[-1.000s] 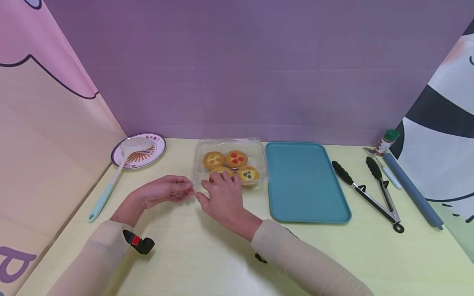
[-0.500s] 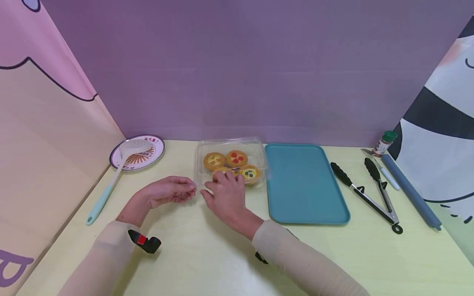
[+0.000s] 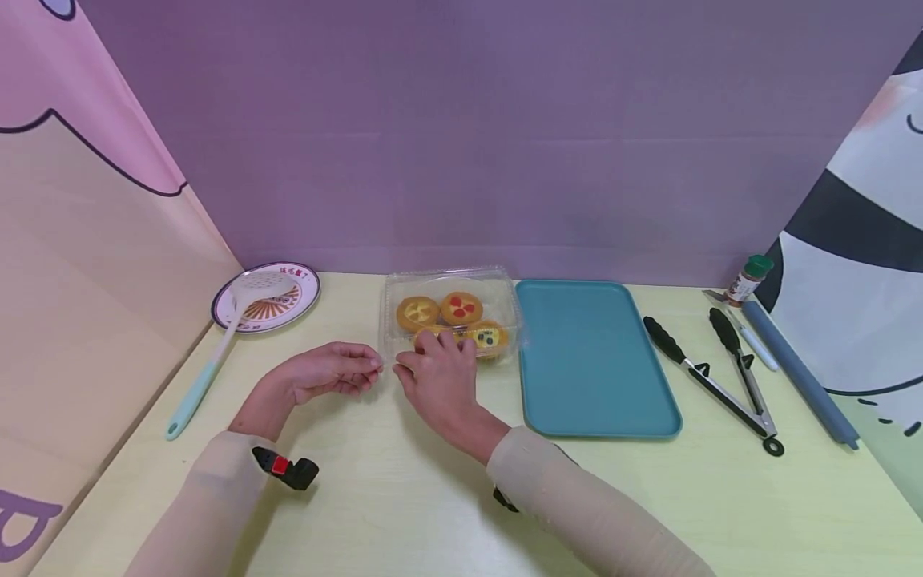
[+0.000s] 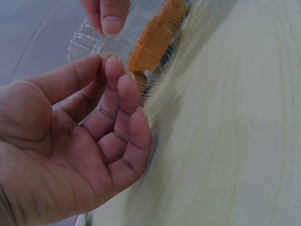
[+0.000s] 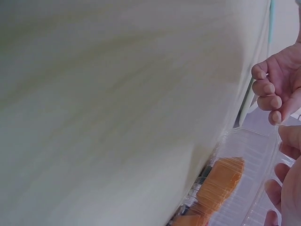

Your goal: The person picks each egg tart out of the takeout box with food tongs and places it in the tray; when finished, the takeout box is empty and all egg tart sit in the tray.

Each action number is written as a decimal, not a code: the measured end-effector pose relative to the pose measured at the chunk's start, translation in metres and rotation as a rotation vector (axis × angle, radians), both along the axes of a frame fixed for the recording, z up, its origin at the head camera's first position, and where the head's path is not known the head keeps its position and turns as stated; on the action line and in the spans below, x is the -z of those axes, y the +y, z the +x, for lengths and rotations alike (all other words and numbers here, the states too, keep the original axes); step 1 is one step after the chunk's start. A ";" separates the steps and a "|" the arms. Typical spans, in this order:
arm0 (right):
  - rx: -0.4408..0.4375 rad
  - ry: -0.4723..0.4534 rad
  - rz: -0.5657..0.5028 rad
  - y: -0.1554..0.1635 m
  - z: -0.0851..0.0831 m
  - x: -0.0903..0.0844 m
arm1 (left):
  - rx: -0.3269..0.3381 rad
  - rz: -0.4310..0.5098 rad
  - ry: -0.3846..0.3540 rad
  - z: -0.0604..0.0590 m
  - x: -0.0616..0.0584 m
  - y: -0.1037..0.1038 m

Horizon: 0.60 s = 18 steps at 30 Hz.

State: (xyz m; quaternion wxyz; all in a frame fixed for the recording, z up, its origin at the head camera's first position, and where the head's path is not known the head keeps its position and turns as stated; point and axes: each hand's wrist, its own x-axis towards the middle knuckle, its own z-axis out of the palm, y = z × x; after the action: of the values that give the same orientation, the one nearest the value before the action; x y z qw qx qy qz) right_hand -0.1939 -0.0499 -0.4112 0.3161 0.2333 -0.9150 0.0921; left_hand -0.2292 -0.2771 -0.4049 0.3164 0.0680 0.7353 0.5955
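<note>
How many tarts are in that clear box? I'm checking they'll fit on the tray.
4 show: yellow-topped tart back left, red-topped tart back right, dark-topped tart front right, and a fourth tart front left, mostly hidden by the right hand.

Right hand (image 3: 435, 377) hides 1 tart (image 3: 431, 330); wrist views blurred.

Tarts (image 3: 452, 320) in box (image 3: 505, 282), tray (image 3: 591, 361) right

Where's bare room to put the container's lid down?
Free: the teal tray, bare, right of the clear container; also the near table before both sleeves. Crowded: the container's left corner, where left hand and right hand meet.
</note>
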 end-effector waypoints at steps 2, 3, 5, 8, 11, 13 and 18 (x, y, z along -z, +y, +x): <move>0.003 0.017 -0.005 0.000 -0.001 0.000 | -0.003 0.001 -0.002 0.000 0.000 0.001; 0.004 0.025 -0.005 0.000 -0.001 0.001 | -0.006 0.001 -0.005 0.001 -0.001 0.001; 0.005 0.029 -0.002 0.000 -0.002 0.001 | -0.009 0.001 -0.010 0.001 -0.001 0.002; 0.001 0.022 0.000 0.000 -0.002 0.001 | -0.021 -0.005 -0.019 0.000 -0.001 0.002; -0.002 0.007 -0.002 0.000 -0.002 0.001 | -0.016 -0.003 -0.022 0.000 -0.001 0.002; -0.003 0.004 -0.010 0.000 -0.002 0.002 | -0.009 0.004 -0.026 0.000 0.000 0.002; 0.009 0.022 -0.019 -0.002 -0.002 0.003 | -0.002 0.012 -0.025 0.001 -0.001 0.002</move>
State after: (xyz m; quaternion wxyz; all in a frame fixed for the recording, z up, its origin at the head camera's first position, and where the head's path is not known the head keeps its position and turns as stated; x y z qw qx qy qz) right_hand -0.1963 -0.0516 -0.4139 0.3286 0.2273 -0.9116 0.0967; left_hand -0.2279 -0.2747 -0.4039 0.3248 0.0617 0.7278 0.6008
